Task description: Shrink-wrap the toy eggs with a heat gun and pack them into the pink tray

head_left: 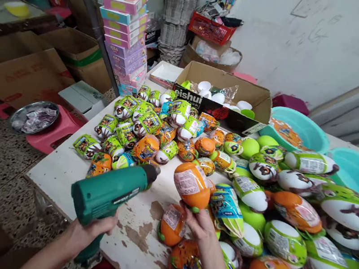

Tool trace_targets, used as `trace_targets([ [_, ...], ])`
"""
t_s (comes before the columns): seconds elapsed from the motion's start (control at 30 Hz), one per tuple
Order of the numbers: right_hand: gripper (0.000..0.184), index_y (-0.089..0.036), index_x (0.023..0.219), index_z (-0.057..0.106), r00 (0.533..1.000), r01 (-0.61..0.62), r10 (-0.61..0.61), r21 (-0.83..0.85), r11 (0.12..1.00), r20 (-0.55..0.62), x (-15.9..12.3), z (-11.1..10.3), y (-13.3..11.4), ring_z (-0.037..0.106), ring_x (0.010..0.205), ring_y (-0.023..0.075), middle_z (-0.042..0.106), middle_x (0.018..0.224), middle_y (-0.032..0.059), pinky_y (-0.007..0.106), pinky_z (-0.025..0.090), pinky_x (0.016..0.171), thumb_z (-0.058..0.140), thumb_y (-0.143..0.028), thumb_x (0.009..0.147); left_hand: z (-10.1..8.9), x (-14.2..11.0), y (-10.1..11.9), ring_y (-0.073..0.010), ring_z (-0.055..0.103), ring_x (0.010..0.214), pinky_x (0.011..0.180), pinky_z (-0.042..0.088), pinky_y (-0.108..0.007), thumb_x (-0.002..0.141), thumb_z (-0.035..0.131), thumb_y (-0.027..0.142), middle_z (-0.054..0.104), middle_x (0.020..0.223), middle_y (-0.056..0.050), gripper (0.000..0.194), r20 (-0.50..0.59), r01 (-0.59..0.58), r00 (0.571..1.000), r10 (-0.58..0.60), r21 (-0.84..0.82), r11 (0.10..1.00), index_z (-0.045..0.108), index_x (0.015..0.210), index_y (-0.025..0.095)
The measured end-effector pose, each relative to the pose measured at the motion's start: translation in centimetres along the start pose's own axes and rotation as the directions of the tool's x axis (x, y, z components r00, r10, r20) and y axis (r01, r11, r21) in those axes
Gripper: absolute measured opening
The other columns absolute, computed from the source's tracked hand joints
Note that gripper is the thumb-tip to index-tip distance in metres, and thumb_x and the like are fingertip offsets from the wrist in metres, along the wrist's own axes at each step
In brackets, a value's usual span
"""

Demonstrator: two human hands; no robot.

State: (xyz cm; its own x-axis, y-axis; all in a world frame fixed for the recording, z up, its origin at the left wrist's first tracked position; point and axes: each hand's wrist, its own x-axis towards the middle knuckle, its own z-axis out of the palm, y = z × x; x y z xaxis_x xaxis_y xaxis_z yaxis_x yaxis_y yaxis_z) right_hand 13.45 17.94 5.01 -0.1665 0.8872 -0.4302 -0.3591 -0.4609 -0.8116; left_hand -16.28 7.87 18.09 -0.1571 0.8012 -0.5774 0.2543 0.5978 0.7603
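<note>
My left hand (93, 227) is wrapped round the handle of a green heat gun (109, 191). Its dark nozzle points up and to the right, over the table. In my right hand (199, 224) is an orange plastic egg (192, 184) with a white printed label facing up; the fingertips are partly hidden beneath it. The egg is a short way to the right of the nozzle. Just below it lies another orange egg (172, 224) with a label. Loose-sleeved eggs in green, white and orange (284, 244) crowd the table's right side, close to my right forearm.
Tightly wrapped eggs (147, 122) lie in a group at the table's far left. Behind them stand a cardboard box (262, 106) of half shells and a stack of pink and purple boxes (125, 48). Turquoise basins (319, 134) sit at right. A metal bowl (34, 116) rests on a pink stool.
</note>
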Motion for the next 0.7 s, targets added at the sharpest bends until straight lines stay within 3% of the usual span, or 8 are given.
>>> trace_targets([
  [0.1, 0.035, -0.023, 0.088, 0.071, 0.988, 0.061, -0.072, -0.083, 0.995, -0.136, 0.2, 0.4, -1.7, 0.070, 0.072, 0.0208, 0.074, 0.080, 0.0030, 0.032, 0.060, 0.067, 0.082, -0.032, 0.056, -0.8, -1.2, -2.3, -0.0223, 0.058, 0.064, 0.067, 0.049, -0.030, 0.068, 0.063, 0.042, 0.062, 0.060, 0.000, 0.022, 0.109, 0.133, 0.985, -0.135, 0.028, 0.991, 0.057, 0.057, 0.024],
  [0.17, 0.035, -0.021, 0.087, 0.073, 0.974, 0.118, -0.165, -0.275, 0.954, -0.154, 0.2, 0.5, -3.3, 0.069, 0.074, 0.0209, 0.075, 0.083, 0.0036, 0.034, 0.059, 0.073, 0.083, -0.032, 0.056, -1.7, -1.8, -2.2, -0.0230, 0.059, 0.064, 0.067, 0.050, -0.031, 0.068, 0.064, 0.043, 0.063, 0.060, 0.000, 0.022, 0.212, 0.112, 0.970, -0.119, 0.041, 0.993, 0.061, 0.059, 0.023],
  [0.23, 0.032, -0.020, 0.086, 0.076, 0.985, 0.124, -0.166, -0.499, 0.858, -0.041, 0.1, 0.5, -4.9, 0.069, 0.075, 0.0218, 0.075, 0.084, 0.0052, 0.036, 0.058, 0.075, 0.081, -0.035, 0.058, -2.4, -1.7, -1.0, -0.0245, 0.061, 0.066, 0.071, 0.051, -0.033, 0.070, 0.064, 0.044, 0.066, 0.063, -0.001, 0.022, 0.248, 0.054, 0.967, -0.061, 0.033, 0.998, 0.067, 0.064, 0.023],
  [0.33, 0.030, -0.020, 0.083, 0.077, 0.990, 0.080, 0.011, -0.632, 0.771, 0.139, -0.1, 0.4, -6.0, 0.068, 0.071, 0.0214, 0.076, 0.083, 0.0060, 0.036, 0.057, 0.072, 0.079, -0.039, 0.061, -2.9, -0.6, 0.7, -0.0249, 0.063, 0.076, 0.083, 0.048, -0.033, 0.074, 0.062, 0.041, 0.069, 0.071, -0.001, 0.019, 0.192, 0.004, 0.981, -0.003, -0.004, 1.000, 0.069, 0.068, 0.024],
  [0.43, 0.033, -0.020, 0.084, 0.076, 0.993, 0.033, 0.030, -0.504, 0.863, 0.117, 0.0, 0.2, -5.1, 0.068, 0.071, 0.0212, 0.076, 0.082, 0.0056, 0.035, 0.057, 0.072, 0.082, -0.040, 0.058, -2.9, -0.2, 0.1, -0.0240, 0.061, 0.080, 0.081, 0.046, -0.030, 0.073, 0.060, 0.036, 0.067, 0.072, -0.001, 0.021, 0.133, 0.036, 0.991, -0.030, -0.044, 0.998, 0.061, 0.056, 0.023],
  [0.53, 0.040, -0.020, 0.087, 0.074, 0.989, 0.079, -0.120, -0.375, 0.924, -0.087, 0.8, -0.2, -3.2, 0.068, 0.068, 0.0211, 0.075, 0.078, 0.0041, 0.036, 0.057, 0.071, 0.083, -0.041, 0.054, -2.7, -1.2, -1.9, -0.0208, 0.057, 0.067, 0.067, 0.045, -0.029, 0.068, 0.062, 0.036, 0.062, 0.062, 0.001, 0.018, 0.204, 0.195, 0.962, -0.180, -0.058, 0.979, 0.060, 0.056, 0.022],
  [0.63, 0.044, -0.017, 0.094, 0.072, 0.944, 0.096, -0.239, -0.503, 0.859, -0.228, 1.9, -0.6, -1.3, 0.067, 0.071, 0.0230, 0.074, 0.082, 0.0067, 0.040, 0.056, 0.073, 0.077, -0.046, 0.061, -3.0, -2.1, -2.6, -0.0197, 0.056, 0.060, 0.062, 0.046, -0.029, 0.068, 0.063, 0.039, 0.062, 0.058, 0.002, 0.019, 0.254, 0.221, 0.947, -0.197, -0.068, 0.973, 0.063, 0.062, 0.022],
  [0.7, 0.041, -0.017, 0.094, 0.071, 0.904, 0.146, -0.378, -0.684, 0.714, -0.201, 2.5, -0.9, -0.4, 0.067, 0.078, 0.0248, 0.074, 0.088, 0.0090, 0.043, 0.055, 0.079, 0.070, -0.048, 0.068, -3.6, -1.7, -2.2, -0.0210, 0.061, 0.063, 0.066, 0.049, -0.030, 0.071, 0.063, 0.040, 0.065, 0.062, 0.001, 0.021, 0.105, 0.101, 0.989, -0.100, -0.007, 0.995, 0.062, 0.060, 0.023],
])
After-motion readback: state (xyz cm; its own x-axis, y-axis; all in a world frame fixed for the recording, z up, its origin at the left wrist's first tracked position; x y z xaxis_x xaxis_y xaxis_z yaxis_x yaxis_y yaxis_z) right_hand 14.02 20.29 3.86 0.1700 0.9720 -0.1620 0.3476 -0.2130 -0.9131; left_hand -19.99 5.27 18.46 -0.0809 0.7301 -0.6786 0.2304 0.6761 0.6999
